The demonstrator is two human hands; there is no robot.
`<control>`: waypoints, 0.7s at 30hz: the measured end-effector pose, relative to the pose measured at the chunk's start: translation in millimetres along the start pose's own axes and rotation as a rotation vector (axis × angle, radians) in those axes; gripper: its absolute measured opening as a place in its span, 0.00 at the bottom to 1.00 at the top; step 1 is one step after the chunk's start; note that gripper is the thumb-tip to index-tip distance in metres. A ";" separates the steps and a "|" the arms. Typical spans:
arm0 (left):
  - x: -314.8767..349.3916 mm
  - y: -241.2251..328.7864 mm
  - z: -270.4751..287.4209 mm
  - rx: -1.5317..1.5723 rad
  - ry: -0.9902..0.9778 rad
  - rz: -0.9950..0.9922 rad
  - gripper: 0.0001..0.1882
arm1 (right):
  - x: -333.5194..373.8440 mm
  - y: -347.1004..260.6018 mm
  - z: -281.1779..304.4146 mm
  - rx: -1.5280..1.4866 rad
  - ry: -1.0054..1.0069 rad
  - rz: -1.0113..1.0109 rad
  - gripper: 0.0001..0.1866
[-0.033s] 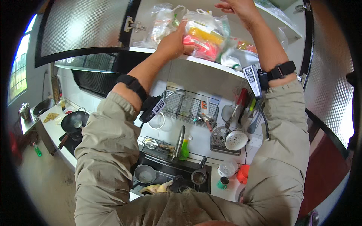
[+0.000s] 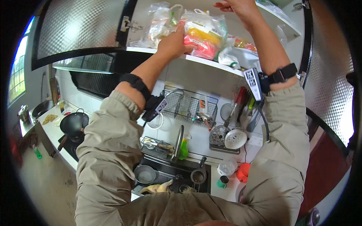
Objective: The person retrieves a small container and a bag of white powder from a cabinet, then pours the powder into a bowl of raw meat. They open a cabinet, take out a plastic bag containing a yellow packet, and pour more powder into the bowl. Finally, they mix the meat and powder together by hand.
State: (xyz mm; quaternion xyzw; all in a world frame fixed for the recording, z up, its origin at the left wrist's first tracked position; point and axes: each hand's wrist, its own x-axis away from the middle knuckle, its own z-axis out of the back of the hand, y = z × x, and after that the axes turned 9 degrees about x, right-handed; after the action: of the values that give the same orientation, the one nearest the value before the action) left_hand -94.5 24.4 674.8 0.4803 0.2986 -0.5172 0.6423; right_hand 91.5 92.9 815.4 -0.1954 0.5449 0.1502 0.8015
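Observation:
High in the head view, my left hand (image 2: 172, 45) grips the left side of a clear plastic bag (image 2: 203, 35) holding yellow and red packets. The bag stands at the front edge of an open cabinet shelf (image 2: 141, 49). To its left is another clear bag (image 2: 160, 26) with pale contents. My right hand (image 2: 241, 10) is raised at the upper edge, partly cut off, its fingers apart and nothing seen in them. Below it, a white and green package (image 2: 228, 58) and a bag with red and orange contents (image 2: 243, 44) lie on the shelf.
Textured glass doors (image 2: 85, 28) hang open on both sides. Under the cabinet are a wire rack (image 2: 188, 107), hanging utensils (image 2: 235, 139), a tap (image 2: 179, 141) and a sink (image 2: 160, 167) with pans. A wok (image 2: 73, 122) sits on the left stove.
The view has shifted very slightly. Both hands keep nearly the same places, with my left hand still on the bag.

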 end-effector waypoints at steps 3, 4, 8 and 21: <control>-20.1 28.7 -34.7 -0.384 0.022 0.004 0.42 | 52.8 -22.9 2.0 0.164 -0.092 0.217 0.21; -26.2 37.3 -41.1 -0.485 0.032 -0.044 0.41 | 78.2 -30.0 7.1 0.230 -0.145 0.141 0.21; -27.3 44.6 -35.4 -0.574 -0.039 0.005 0.41 | 208.2 -44.5 37.3 0.564 -0.234 0.164 0.14; 227.8 -182.7 242.9 0.795 1.085 -0.034 0.31 | 508.4 -65.9 327.1 0.124 0.841 -0.179 0.31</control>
State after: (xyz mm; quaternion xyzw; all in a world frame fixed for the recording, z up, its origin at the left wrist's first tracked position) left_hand -230.5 -287.1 505.4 0.8673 0.3734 -0.2834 0.1675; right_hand 571.5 205.1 459.2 -0.2376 0.8128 -0.0456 0.5300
